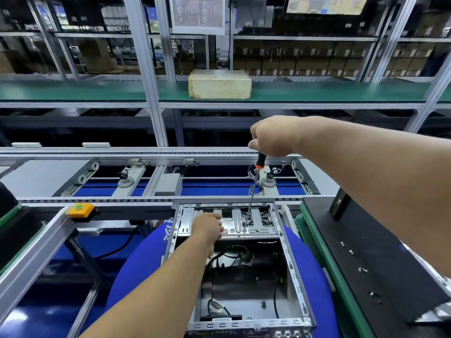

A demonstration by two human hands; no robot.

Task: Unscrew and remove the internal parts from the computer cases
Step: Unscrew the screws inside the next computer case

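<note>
An open metal computer case (296,276) lies on a round blue pad (136,272) in front of me. Black cables (231,254) run across its dark inside. At its far end sits a silver ribbed drive bracket (253,226). My left hand (210,226) rests on the bracket's left part, fingers bent over it. My right hand (273,136) grips the black and orange handle of a long screwdriver (252,195), held high. The thin shaft slants down and its tip meets the bracket near the middle.
A black panel (371,252) with several loose screws (361,269) lies on a green tray at the right. A yellow button box (80,210) sits on the rail at the left. Conveyor rollers run behind the case. A beige box (219,84) stands on the green shelf.
</note>
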